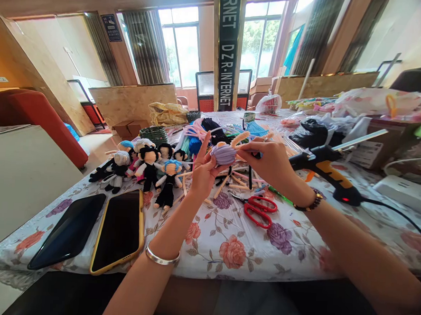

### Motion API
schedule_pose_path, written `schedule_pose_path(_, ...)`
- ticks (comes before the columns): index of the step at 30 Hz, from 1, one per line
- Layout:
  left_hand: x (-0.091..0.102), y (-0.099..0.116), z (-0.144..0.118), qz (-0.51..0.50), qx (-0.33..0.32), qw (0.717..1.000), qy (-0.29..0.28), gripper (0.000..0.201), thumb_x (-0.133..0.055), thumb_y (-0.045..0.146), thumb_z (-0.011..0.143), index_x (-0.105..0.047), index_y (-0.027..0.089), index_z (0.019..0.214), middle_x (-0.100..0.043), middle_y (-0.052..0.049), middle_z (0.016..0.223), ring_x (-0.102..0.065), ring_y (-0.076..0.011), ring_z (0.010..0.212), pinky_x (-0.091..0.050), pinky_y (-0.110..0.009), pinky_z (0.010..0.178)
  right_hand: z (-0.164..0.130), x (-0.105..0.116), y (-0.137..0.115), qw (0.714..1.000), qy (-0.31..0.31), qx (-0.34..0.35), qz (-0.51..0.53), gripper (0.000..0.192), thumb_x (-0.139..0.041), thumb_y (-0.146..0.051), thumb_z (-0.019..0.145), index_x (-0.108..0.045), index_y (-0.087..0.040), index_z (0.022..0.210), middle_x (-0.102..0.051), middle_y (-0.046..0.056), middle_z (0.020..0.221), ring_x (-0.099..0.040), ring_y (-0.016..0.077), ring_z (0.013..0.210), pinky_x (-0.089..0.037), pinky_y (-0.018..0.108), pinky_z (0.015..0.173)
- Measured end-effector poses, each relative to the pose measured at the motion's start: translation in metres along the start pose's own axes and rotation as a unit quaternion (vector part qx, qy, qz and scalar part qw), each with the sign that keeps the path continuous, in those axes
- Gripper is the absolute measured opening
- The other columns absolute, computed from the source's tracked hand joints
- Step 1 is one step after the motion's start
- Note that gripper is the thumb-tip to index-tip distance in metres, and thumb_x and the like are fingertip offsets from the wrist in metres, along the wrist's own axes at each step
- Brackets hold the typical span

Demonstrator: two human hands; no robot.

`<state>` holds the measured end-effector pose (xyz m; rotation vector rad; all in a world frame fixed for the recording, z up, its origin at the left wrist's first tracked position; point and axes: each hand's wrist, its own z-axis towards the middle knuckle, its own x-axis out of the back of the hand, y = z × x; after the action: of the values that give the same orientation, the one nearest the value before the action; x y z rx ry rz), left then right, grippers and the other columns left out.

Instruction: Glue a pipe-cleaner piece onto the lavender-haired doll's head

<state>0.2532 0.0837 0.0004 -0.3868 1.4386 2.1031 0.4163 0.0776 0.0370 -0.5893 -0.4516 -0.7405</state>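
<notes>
Above the middle of the table my left hand grips a lavender bundle of fuzzy pipe cleaners, rounded like a doll's head of hair. One finger of that hand points upward. My right hand is pinched at the bundle's right edge, by a peach pipe cleaner that sticks up there. Exactly where its fingertips meet the pipe cleaner is hard to make out. Below the hands lie red-handled scissors and loose pipe cleaners. Finished pipe-cleaner dolls sit together left of my left hand.
Two phones lie at the front left. A glue gun with a lit red light and a cord is close by my right wrist. Behind are bundles of coloured pipe cleaners, a dark basket, plastic bags and a cardboard box.
</notes>
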Motion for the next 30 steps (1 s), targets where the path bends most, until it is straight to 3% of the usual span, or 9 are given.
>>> schedule_pose_path(11, -0.0023, 0.0011, -0.0014, 0.017, -0.010, 1.000, 0.004, 0.071, -0.056, 0.013, 0.078, -0.034, 0.042, 0.139, -0.066, 0.001, 0.105, -0.065, -0.0148, 0.092, -0.052, -0.039, 0.094, -0.0028, -0.0013, -0.0008, 0.999, 0.018, 0.037, -0.030, 0.019, -0.057, -0.030, 0.083, -0.075, -0.024, 0.084, -0.068, 0.002, 0.075, -0.058, 0.0144, 0.070, -0.040, 0.028, 0.067)
schedule_pose_path(19, -0.0017, 0.0004, -0.0015, 0.011, -0.013, 1.000, -0.003, 0.073, -0.058, 0.013, 0.077, -0.033, 0.042, 0.139, -0.065, 0.001, 0.107, -0.064, -0.0141, 0.092, -0.051, -0.037, 0.094, -0.0018, -0.0003, 0.0001, 0.999, -0.006, -0.019, 0.027, 0.018, -0.063, -0.031, 0.079, -0.077, -0.021, 0.085, -0.069, 0.002, 0.073, -0.051, 0.0114, 0.058, -0.036, 0.026, 0.058)
schedule_pose_path(23, -0.0018, 0.0003, -0.0020, 0.011, -0.015, 1.000, -0.007, 0.071, -0.057, 0.014, 0.077, -0.035, 0.043, 0.138, -0.064, 0.001, 0.109, -0.064, -0.0136, 0.091, -0.052, -0.037, 0.093, -0.0014, 0.0003, -0.0018, 1.000, -0.007, -0.015, 0.016, 0.017, -0.062, -0.029, 0.079, -0.077, -0.020, 0.083, -0.067, 0.002, 0.068, -0.050, 0.0114, 0.057, -0.035, 0.025, 0.057)
schedule_pose_path(30, -0.0033, -0.0002, -0.0019, 0.019, -0.025, 1.000, 0.003, 0.070, -0.058, 0.013, 0.077, -0.037, 0.043, 0.137, -0.064, 0.001, 0.109, -0.064, -0.0133, 0.090, -0.052, -0.035, 0.091, -0.0032, -0.0030, -0.0024, 1.000, 0.012, 0.023, -0.011, 0.020, -0.058, -0.028, 0.081, -0.076, -0.021, 0.087, -0.072, 0.004, 0.083, -0.062, 0.0159, 0.073, -0.043, 0.027, 0.068)
